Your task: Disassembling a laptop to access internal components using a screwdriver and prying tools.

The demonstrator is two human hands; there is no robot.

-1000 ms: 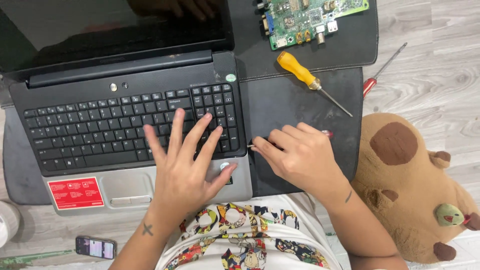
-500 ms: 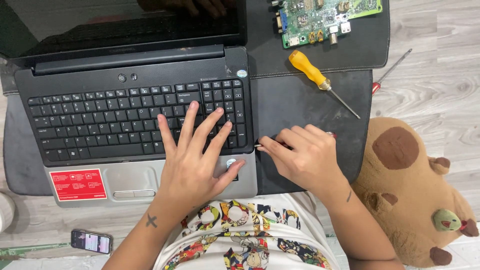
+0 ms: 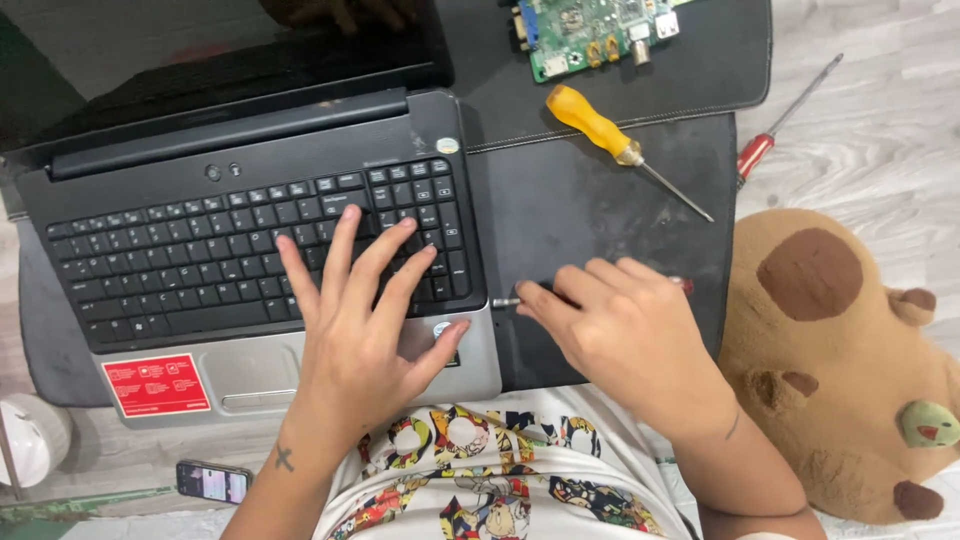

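A black open laptop [image 3: 180, 190] lies on a dark mat [image 3: 600, 220]. My left hand [image 3: 360, 320] rests flat on its keyboard and palm rest at the right side, fingers spread. My right hand [image 3: 620, 330] is closed around a thin tool [image 3: 505, 301] whose metal tip meets the laptop's right edge; a red bit of the handle shows past my fingers. A yellow-handled screwdriver [image 3: 600, 130] lies on the mat above my right hand.
A green circuit board [image 3: 590, 30] sits at the top of the mat. A red-handled screwdriver [image 3: 780, 130] lies on the wooden floor to the right. A brown plush toy [image 3: 840, 370] sits at right. A phone [image 3: 212, 481] and a white object [image 3: 30, 440] lie lower left.
The view has shifted slightly, so the laptop and mat sit lower in frame. My hands keep the same pose on the laptop and at its right edge.
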